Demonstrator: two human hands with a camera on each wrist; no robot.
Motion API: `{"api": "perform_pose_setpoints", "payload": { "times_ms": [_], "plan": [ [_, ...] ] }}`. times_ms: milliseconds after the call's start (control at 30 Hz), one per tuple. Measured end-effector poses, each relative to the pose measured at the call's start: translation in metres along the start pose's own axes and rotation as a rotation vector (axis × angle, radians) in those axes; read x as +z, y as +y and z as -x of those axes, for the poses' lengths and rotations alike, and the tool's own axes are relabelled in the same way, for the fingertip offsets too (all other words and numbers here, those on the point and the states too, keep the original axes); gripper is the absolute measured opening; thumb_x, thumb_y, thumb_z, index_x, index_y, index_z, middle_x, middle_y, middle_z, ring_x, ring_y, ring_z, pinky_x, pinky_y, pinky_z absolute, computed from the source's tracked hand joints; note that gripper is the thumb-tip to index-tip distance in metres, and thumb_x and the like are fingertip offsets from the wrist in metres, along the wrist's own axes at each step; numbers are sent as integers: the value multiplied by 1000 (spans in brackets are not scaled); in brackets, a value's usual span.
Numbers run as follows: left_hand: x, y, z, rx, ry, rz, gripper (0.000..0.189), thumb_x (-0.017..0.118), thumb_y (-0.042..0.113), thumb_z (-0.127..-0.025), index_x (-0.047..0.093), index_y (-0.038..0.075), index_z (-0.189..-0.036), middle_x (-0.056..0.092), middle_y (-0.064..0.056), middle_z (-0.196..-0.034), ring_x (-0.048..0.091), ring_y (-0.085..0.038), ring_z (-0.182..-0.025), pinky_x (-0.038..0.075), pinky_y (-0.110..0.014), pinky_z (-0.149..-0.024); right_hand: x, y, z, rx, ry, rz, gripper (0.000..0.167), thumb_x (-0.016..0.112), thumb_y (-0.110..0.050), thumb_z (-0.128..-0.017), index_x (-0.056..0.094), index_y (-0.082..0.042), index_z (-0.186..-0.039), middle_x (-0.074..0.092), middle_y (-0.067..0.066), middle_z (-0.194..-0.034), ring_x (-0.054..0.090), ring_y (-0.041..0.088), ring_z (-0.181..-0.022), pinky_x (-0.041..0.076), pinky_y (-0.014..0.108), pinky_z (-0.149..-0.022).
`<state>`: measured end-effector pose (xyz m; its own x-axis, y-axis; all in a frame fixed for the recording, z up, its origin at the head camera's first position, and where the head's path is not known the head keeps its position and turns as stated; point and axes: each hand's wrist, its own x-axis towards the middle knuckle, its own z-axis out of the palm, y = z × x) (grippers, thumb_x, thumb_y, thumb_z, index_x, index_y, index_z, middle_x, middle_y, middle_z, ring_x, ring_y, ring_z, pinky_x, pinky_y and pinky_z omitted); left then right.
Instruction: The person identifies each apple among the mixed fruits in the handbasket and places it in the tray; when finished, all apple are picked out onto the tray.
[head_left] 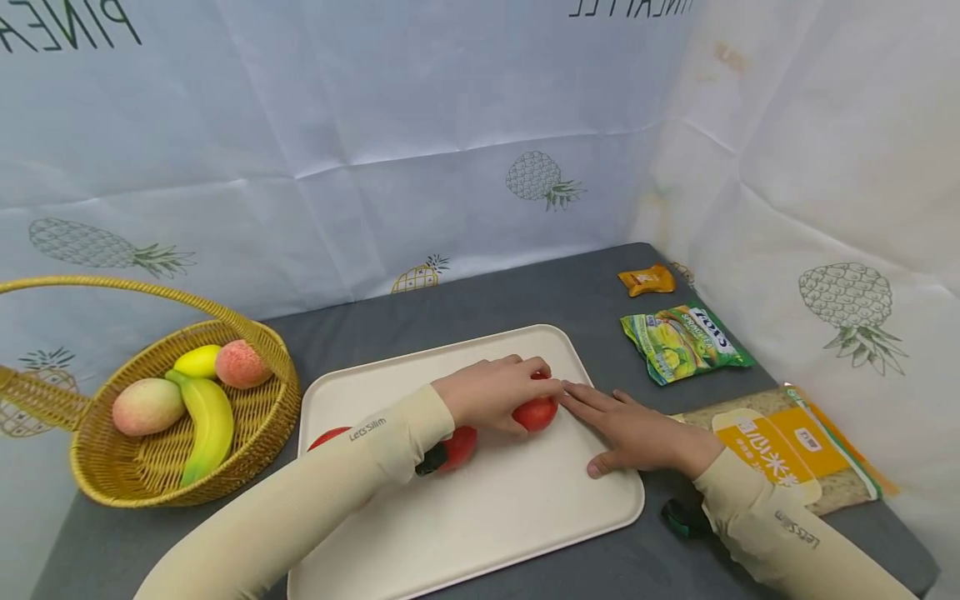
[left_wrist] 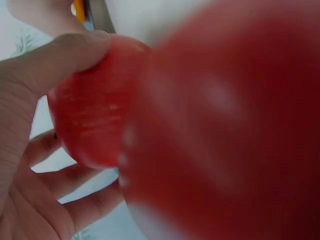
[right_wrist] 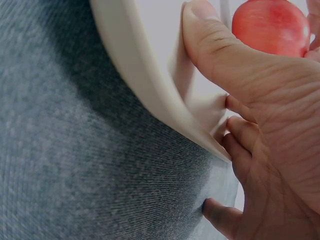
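My left hand point(head_left: 498, 393) holds a red apple point(head_left: 536, 414) over the right half of a cream tray point(head_left: 480, 533). In the left wrist view the thumb lies on top of the streaked apple point(left_wrist: 95, 115), with fingers behind and below it. A second red fruit point(head_left: 461, 447) sits by the left wrist and looms blurred in that wrist's view. Another red fruit point(head_left: 328, 437) is mostly hidden behind the left sleeve. My right hand point(head_left: 633, 429) rests on the tray's right edge, fingers extended, fingertips close to the apple. Its thumb point(right_wrist: 215, 35) lies over the tray's inside.
A wicker basket point(head_left: 281, 400) at the left holds a banana point(head_left: 207, 425), a lemon point(head_left: 197, 362) and two peaches point(head_left: 243, 364). Along the right lie an orange packet point(head_left: 647, 280), a green candy bag point(head_left: 684, 342) and a bag of grain point(head_left: 780, 450). Patterned cloth hangs behind.
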<state>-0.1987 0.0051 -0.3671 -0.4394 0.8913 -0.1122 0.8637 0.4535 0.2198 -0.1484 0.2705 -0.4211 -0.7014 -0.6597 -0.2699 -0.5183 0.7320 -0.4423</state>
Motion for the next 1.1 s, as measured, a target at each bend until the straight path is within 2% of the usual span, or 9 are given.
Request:
{"api": "perform_pose_setpoints", "payload": {
  "times_ms": [167, 433, 667, 900, 1100],
  "plan": [
    [2, 8, -4, -18, -7, -47, 58, 80, 32, -87, 51, 32, -137, 52, 1, -131, 54, -19, -107, 54, -31, -77, 1, -1, 0, -2, 3, 0, 108, 78, -53, -82, 21, -9, -162, 16, 15, -167, 30, 36, -147, 15, 77, -108],
    [5, 13, -1, -71, -7, -30, 70, 87, 31, -82, 46, 31, -139, 48, 1, -130, 52, -19, -108, 55, -30, -72, 3, 1, -2, -5, 9, 4, 108, 77, -54, -81, 21, -9, -162, 15, 15, -167, 32, 36, -146, 16, 77, -108],
    [12, 9, 0, -95, 4, 52, 84, 88, 31, -81, 42, 29, -151, 46, 1, -134, 50, -19, -114, 55, -32, -79, 3, 2, -3, 1, 5, 10, 108, 77, -55, -81, 23, -7, -162, 16, 16, -167, 27, 39, -148, 16, 77, -108],
    [14, 4, 1, -88, 17, 98, 84, 88, 31, -81, 42, 27, -151, 44, 1, -137, 49, -18, -117, 54, -32, -84, 2, 3, -4, 0, 2, 2, 109, 77, -56, -81, 23, -8, -162, 16, 16, -167, 26, 39, -148, 16, 78, -108],
    [9, -2, 15, -91, 37, 152, 82, 86, 39, -82, 43, 30, -151, 41, 1, -149, 43, -18, -132, 53, -38, -91, 3, 5, -5, -28, 13, 13, 107, 75, -57, -82, 25, -6, -161, 16, 16, -167, 28, 39, -147, 17, 78, -106]
  ]
}}
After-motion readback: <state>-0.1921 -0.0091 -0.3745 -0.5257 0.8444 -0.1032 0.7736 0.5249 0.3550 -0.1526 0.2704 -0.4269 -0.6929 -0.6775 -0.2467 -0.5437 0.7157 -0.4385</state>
